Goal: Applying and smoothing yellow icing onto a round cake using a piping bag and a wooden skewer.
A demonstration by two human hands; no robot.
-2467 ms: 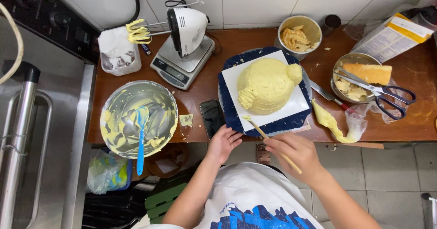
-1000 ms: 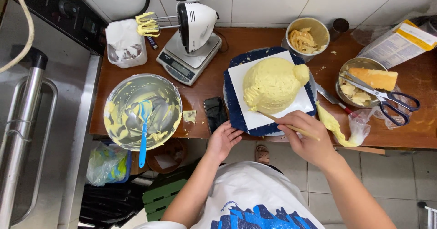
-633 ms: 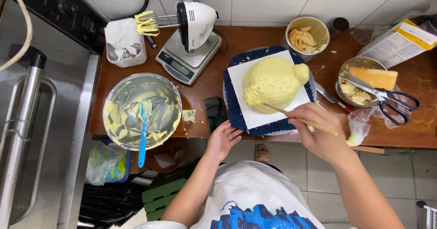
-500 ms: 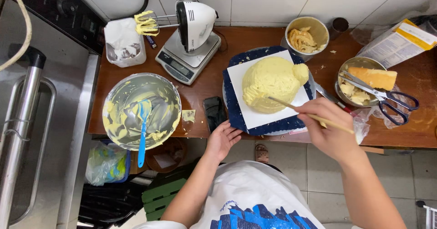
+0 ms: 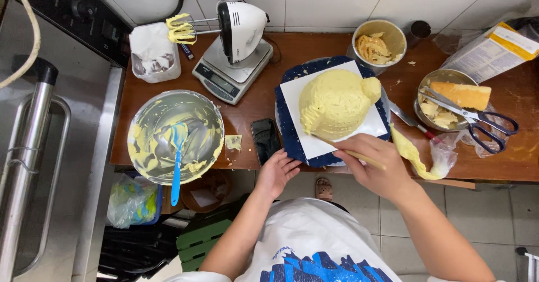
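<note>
1. Two hands at the near edge of the bench. Left hand — fingers loosely spread, holding nothing, tips just beside a black phone. Right hand — closed around a thin wooden stick whose tip touches the lower edge of the cake.
2. One dome-shaped cake, coated in pale yellow cream, set on a white square board over a dark blue round base, mid-bench.
3. One piping bag of yellow cream, just right of the right hand.
4. One steel mixing bowl, smeared with cream, blue spatula inside, at left.
5. One knife, between the cake and a small metal bowl that holds a cake wedge — scissors lie across it.
6. One kitchen scale at the back, white hand mixer on top.
7. One round tub of scraps, far side.
</note>
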